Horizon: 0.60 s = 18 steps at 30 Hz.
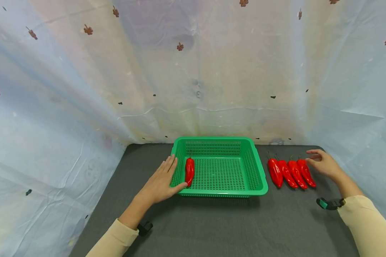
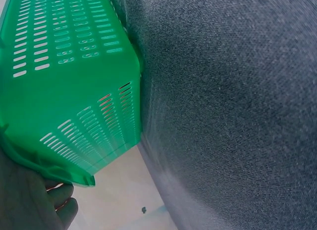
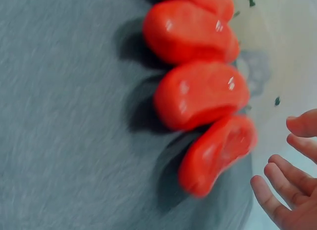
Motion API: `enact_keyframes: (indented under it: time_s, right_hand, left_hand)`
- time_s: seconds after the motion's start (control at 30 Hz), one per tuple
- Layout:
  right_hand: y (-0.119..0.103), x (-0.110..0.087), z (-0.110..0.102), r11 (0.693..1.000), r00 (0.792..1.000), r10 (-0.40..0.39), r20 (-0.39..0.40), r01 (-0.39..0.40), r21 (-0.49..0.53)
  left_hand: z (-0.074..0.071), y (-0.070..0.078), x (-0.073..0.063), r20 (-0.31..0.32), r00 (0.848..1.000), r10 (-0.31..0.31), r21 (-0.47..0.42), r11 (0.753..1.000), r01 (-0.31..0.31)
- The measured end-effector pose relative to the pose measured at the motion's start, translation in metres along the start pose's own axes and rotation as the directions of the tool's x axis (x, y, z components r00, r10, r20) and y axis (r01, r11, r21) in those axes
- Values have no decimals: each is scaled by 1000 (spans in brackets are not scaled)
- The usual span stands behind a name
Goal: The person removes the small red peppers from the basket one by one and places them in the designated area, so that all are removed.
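Observation:
My left hand (image 1: 161,182) rests on the left rim of a green slotted basket (image 1: 260,178), its fingers straight and its thumb over the near corner. In the left wrist view the fingers (image 2: 62,205) lie against the rim of the basket (image 2: 64,96). One red chili pepper (image 1: 189,171) lies inside along the left wall. Several more red chili peppers stand in a row right of the basket. My right hand (image 1: 323,164) hovers at the top end of the rightmost chili pepper (image 1: 305,173). In the right wrist view its fingers (image 3: 277,185) are spread apart, holding nothing.
The dark grey cloth-covered table (image 1: 218,228) runs up to a pale patterned curtain (image 1: 212,78), which hangs close behind the basket and along both sides. Black wrist straps (image 1: 144,228) sit on both wrists.

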State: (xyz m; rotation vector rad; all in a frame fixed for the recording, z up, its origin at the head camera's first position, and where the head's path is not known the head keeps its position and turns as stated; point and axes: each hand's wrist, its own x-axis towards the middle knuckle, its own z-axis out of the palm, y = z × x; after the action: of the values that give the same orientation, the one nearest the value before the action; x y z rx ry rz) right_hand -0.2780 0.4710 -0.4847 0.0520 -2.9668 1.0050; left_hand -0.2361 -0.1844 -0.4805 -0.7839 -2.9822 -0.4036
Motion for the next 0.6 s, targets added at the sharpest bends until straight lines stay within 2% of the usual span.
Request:
enact_keyframes:
  time_s: [0.43,0.6]
  right_hand:
    - [-76,17,5,985,984,-173,-40,174,15]
    - [-106,23,11,967,967,-244,-68,248,53]
  left_hand:
    - [2,0,1,-3,1000,3,2,1000,-3]
    - [2,-1,1,-7,1000,6,10,1000,-6]
